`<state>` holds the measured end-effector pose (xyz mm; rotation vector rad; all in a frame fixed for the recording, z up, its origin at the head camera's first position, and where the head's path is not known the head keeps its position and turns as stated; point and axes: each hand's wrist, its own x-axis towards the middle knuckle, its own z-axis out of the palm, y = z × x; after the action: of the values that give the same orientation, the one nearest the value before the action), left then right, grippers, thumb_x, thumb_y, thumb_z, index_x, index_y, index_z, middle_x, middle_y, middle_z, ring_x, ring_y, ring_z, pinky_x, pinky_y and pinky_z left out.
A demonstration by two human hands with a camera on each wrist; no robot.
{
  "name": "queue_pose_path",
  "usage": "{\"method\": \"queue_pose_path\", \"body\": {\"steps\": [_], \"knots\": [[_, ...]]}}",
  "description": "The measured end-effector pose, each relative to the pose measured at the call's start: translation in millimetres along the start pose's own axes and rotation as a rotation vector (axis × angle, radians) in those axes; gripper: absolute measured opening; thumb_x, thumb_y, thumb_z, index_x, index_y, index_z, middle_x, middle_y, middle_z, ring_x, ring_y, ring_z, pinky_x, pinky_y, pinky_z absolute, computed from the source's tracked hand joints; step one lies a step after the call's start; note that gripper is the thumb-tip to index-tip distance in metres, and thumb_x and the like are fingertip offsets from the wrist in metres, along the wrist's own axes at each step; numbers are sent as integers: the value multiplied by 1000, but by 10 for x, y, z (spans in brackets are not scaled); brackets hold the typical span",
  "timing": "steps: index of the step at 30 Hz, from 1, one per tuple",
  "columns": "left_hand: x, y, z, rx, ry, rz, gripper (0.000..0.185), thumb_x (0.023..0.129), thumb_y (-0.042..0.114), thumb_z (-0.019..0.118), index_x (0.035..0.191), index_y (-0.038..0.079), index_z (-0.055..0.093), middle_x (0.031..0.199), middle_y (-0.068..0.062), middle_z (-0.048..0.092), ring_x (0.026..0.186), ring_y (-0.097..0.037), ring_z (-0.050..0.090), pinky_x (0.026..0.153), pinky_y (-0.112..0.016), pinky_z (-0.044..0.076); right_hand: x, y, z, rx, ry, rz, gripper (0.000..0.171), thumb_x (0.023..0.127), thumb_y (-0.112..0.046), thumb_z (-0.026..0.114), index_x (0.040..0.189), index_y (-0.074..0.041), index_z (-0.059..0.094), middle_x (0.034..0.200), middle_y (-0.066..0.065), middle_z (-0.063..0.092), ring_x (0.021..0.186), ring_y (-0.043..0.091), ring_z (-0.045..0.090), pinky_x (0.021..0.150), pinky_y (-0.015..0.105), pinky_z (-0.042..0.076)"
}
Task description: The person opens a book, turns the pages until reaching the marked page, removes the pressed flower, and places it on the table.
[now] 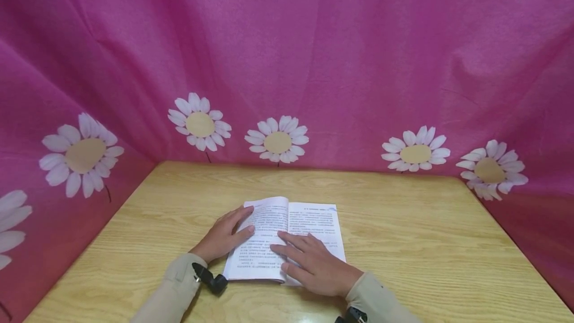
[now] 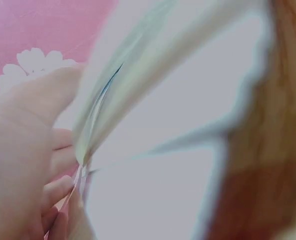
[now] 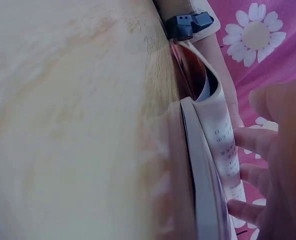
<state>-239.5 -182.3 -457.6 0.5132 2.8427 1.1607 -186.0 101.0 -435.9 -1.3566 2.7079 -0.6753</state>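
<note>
An open book (image 1: 262, 260) with printed white pages lies on the wooden table, its spine running away from me. The person's left hand (image 1: 222, 235) holds the book's left side, with the thumb on the page near the edge. In the left wrist view, that hand (image 2: 18, 155) is beside blurred pages (image 2: 152, 200), its fingers partly hidden. Across the spine, the right hand (image 1: 316, 265) rests with spread, fairly straight fingers on the printed pages. In the right wrist view, the left pages (image 3: 220, 135) bulge upward, and the right hand's fingertips (image 3: 242, 210) touch them.
The light wooden table (image 1: 417, 243) extends around the book on all sides. A pink curtain (image 1: 341, 64) with white daisies hangs behind and along both sides. Dark wrist-camera straps (image 1: 208, 278) sit over beige sleeves (image 1: 172, 288).
</note>
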Motion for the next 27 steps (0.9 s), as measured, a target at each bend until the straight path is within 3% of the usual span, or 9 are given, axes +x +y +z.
{"method": "queue_pose_path", "body": {"steps": [7,16,27], "knots": [[2,10,6,116,-6,23,73,88,52,64,149,21,39,154,-4,35,144,-29,25,113,-58,20,8,27,-58,38,47,24,54,103,-49,33,151,-26,33,158,-3,27,143,18,27,111,55,27],[1,-11,11,117,0,6,73,86,52,65,148,23,40,154,-2,35,144,-27,24,113,-57,20,-28,246,-146,110,108,175,68,95,-57,47,152,-25,30,156,-3,30,143,17,25,114,50,22],[-4,-8,32,113,-4,-18,72,87,54,64,148,25,40,155,-1,34,145,-27,23,113,-58,20,-131,630,-247,119,184,309,86,87,-58,62,153,-17,26,157,8,26,145,29,21,114,57,16]]}}
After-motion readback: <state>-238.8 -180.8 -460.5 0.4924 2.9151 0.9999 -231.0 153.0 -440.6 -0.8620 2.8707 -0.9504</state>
